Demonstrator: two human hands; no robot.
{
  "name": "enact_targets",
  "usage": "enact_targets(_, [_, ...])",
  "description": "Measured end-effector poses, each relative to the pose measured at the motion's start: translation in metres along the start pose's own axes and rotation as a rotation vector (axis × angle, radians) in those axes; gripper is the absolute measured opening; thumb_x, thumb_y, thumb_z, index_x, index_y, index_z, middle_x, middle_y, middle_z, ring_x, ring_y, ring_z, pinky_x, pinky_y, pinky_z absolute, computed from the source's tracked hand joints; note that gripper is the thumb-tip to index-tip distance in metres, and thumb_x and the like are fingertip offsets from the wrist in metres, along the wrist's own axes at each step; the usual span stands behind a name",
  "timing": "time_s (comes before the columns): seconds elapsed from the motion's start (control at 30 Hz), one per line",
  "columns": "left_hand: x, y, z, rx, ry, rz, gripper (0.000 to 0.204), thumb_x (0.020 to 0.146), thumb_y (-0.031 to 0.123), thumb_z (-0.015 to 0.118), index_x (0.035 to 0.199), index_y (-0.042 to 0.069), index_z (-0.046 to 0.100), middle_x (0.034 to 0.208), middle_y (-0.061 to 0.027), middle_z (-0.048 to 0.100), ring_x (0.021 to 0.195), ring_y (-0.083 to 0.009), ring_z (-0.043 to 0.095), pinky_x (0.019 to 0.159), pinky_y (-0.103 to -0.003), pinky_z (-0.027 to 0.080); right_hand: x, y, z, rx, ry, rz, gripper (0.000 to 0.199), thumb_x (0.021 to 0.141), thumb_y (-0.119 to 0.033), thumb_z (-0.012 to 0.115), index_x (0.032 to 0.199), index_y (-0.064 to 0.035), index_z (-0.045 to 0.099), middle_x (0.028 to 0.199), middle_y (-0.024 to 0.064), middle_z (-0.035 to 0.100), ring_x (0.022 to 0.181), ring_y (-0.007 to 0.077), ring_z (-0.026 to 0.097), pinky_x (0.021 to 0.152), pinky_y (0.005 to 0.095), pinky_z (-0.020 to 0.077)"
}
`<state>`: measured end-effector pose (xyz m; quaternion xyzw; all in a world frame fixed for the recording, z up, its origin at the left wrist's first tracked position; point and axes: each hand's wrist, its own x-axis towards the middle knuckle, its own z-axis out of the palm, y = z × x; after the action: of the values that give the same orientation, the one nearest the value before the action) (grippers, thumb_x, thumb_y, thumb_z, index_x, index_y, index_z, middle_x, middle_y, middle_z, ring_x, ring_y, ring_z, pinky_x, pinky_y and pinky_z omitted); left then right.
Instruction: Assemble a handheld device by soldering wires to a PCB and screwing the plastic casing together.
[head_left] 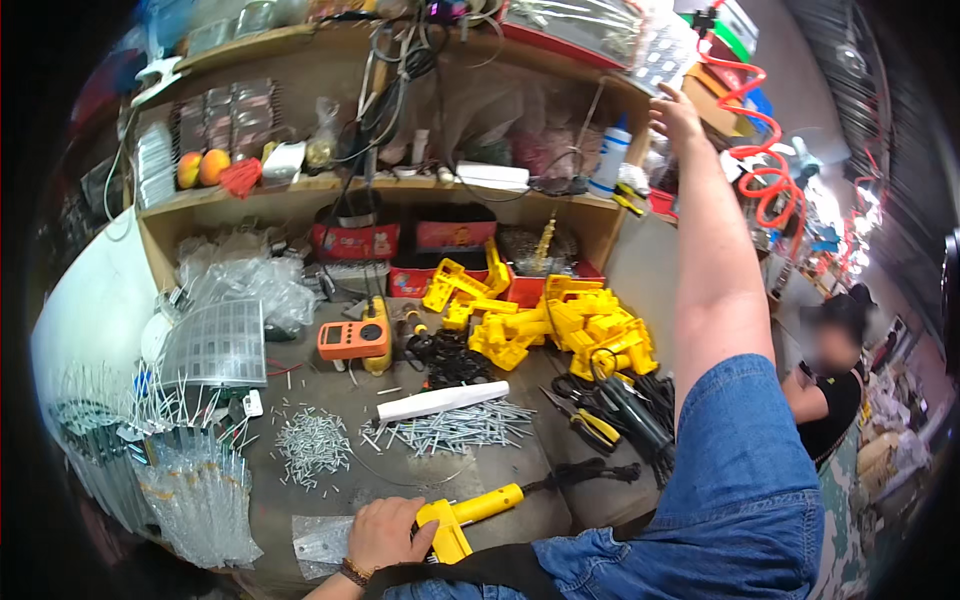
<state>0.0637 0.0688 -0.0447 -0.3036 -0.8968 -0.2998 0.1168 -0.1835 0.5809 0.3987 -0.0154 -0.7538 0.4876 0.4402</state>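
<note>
Near the front edge of the bench, my left hand (385, 532) grips a yellow plastic tool housing (452, 530), its thumb pressed on the body. A yellow round handle sticks out to the right, with a black cord (590, 472) at its end. My right arm is stretched up to the far right. The right hand (678, 120) is raised by the top shelf, fingers apart, beside a cardboard box (718, 98) and a white sheet; nothing shows in it. A clear bubble-wrap piece (318, 540) lies beside my left hand.
Short screws (312, 447) and long screws (465, 428) lie in piles mid-bench. Yellow housings (600, 330) are heaped behind, near an orange multimeter (352, 338). Pliers (590, 425) and a dark tool (635, 420) lie right. A red coiled hose (765, 185) hangs near a co-worker (835, 400).
</note>
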Motion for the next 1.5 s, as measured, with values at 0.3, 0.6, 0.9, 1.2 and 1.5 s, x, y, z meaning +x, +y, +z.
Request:
enact_targets(0.3, [0.003,0.005,-0.006,-0.026,-0.053,-0.008,0.039,0.083,0.038,0.066,0.108,0.008,0.068,0.096,-0.0101,0.066,0.090,-0.0297,0.062,0.080,-0.042,0.047,-0.035,-0.001,0.004,-0.083,0.340,-0.541,0.032,0.079,-0.010,0.078,0.106,0.0042,0.068,0.089,0.0061,0.072,0.080,0.0127,0.065,0.073,0.0256,0.0503])
enact_targets(0.6, [0.001,-0.008,0.008,-0.058,0.008,0.108,0.037,0.082,0.030,0.067,0.108,0.004,0.065,0.100,-0.0139,0.066,0.092,-0.0336,0.060,0.081,-0.045,0.046,-0.250,-0.087,-0.218,-0.330,-0.009,-0.554,0.019,0.086,-0.001,0.067,0.105,-0.0019,0.067,0.095,0.0005,0.069,0.089,0.0107,0.062,0.082,0.0290,0.0487])
enact_targets(0.9, [-0.027,-0.040,-0.030,-0.074,0.225,-0.112,0.037,0.081,0.014,0.069,0.116,0.003,0.063,0.114,-0.0158,0.063,0.106,-0.0342,0.059,0.093,-0.041,0.046,-0.206,0.156,-0.576,0.092,0.524,0.495,0.022,0.094,-0.023,0.055,0.078,-0.0086,0.060,0.067,0.0054,0.059,0.047,0.0177,0.053,0.039,0.0309,0.0407])
enact_targets(1.2, [-0.046,-0.073,-0.066,0.003,0.213,-0.329,0.021,0.082,0.013,0.070,0.101,0.004,0.068,0.094,-0.0104,0.066,0.084,-0.0256,0.065,0.076,-0.034,0.051,-0.237,0.242,-0.469,-1.336,-0.689,-0.458,0.038,0.087,-0.024,0.057,0.115,0.0024,0.061,0.113,0.0203,0.062,0.105,0.0280,0.059,0.091,0.0388,0.0470])
enact_targets(1.5, [-0.005,-0.082,-0.050,0.271,-0.017,-0.441,0.012,0.082,0.017,0.069,0.085,0.006,0.066,0.089,-0.0126,0.065,0.086,-0.0332,0.064,0.074,-0.044,0.050,-0.260,0.148,-0.424,-0.892,-0.482,-0.803,0.031,0.090,-0.013,0.054,0.114,0.0039,0.062,0.111,0.0195,0.065,0.098,0.0261,0.064,0.084,0.0365,0.0516])
